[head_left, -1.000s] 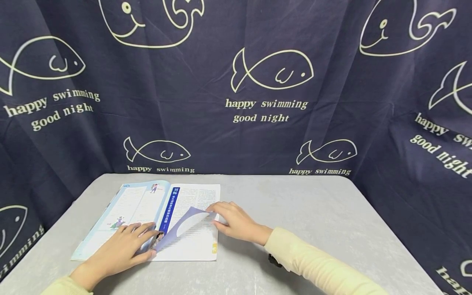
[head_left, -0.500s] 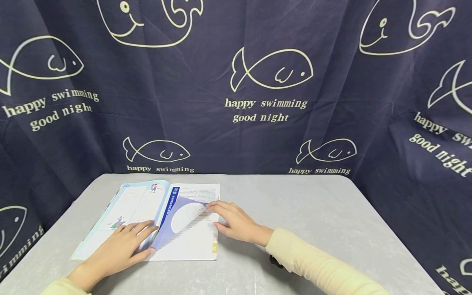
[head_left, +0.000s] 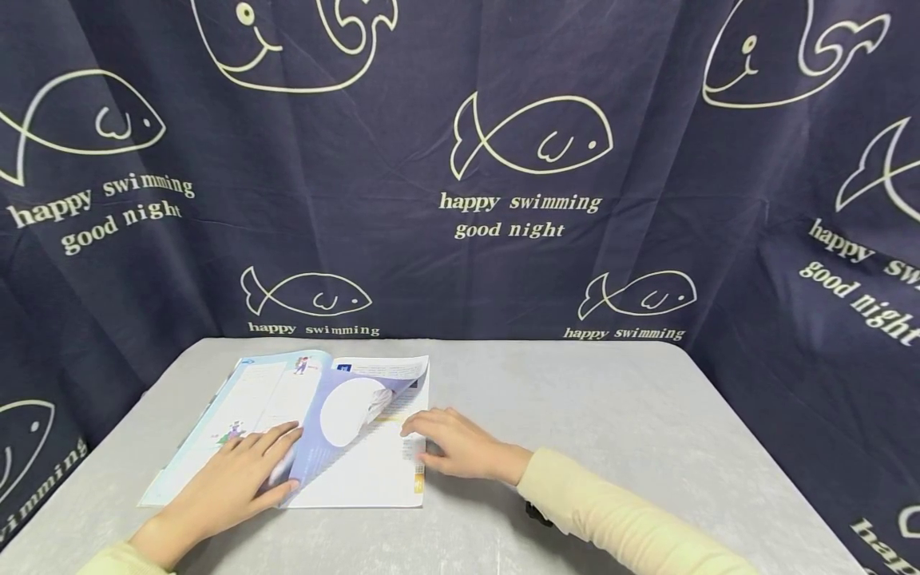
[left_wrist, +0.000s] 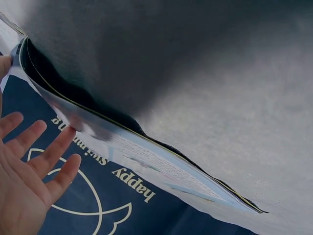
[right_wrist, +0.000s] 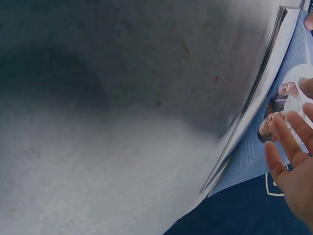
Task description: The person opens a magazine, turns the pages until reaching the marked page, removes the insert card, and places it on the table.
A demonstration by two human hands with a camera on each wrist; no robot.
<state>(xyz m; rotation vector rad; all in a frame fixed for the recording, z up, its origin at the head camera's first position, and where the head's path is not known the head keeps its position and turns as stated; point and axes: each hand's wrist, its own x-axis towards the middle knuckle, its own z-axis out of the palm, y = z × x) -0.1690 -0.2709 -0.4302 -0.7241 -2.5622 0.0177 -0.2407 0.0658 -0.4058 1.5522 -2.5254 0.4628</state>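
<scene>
An open magazine (head_left: 190,471) lies on the left part of the table. My left hand (head_left: 228,481) rests on its left page beside the fold, fingers spread; the left wrist view shows the fingers (left_wrist: 61,147) apart over the magazine's lower edge. A purple page (head_left: 311,443) with a white oval is raised from the right half and curls diagonally, its free corner toward the top right. My right hand (head_left: 463,446) is at the magazine's right edge, below that corner, with fingers slightly bent. In the right wrist view its fingers (right_wrist: 288,134) are spread and pinch nothing.
The grey table (head_left: 589,415) stretches to the right of the magazine. A dark blue curtain (head_left: 532,263) with fish drawings and lettering hangs behind and along both sides. A small black object (head_left: 537,513) shows under the right sleeve (head_left: 611,503).
The purple page has swung further up and left, showing more of its white oval. My right hand has let go of it and dropped slightly. My left hand has barely moved.
</scene>
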